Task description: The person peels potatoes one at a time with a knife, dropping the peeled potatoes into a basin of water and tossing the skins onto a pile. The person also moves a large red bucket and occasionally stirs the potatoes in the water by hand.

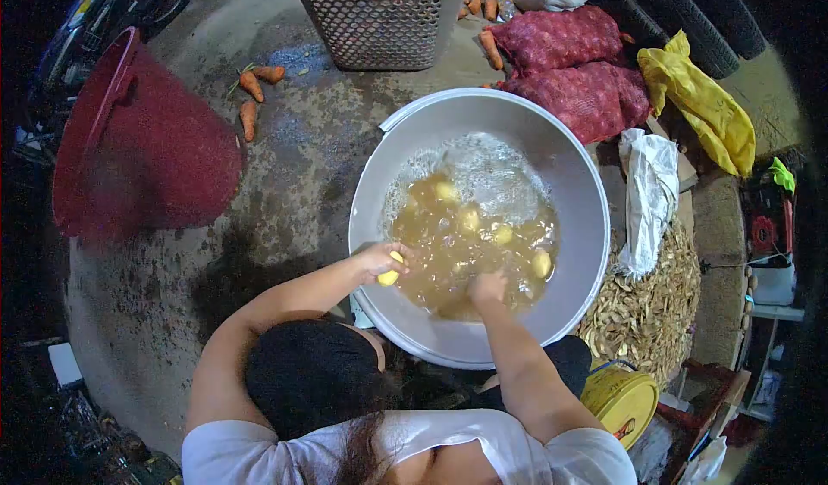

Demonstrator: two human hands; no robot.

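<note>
A large grey tub (586, 175) stands before me, partly filled with murky brown water (440, 265) that foams toward the far side. Over the tub's left rim, my left hand (373, 262) is closed around a peeled yellow potato (390, 271). My right hand (489, 287) dips into the water near the tub's near side, its fingers hidden below the surface. Several peeled potatoes (468, 219) show at the surface, one potato (541, 264) lying to the right of that hand.
Behind the tub stand a perforated grey basket (384, 24) and red net sacks (569, 80). A red bucket (164, 157) tilts at left, near loose carrots (248, 121). To the right are a peelings heap (655, 312), a white sack (647, 196) and a yellow bucket (625, 399).
</note>
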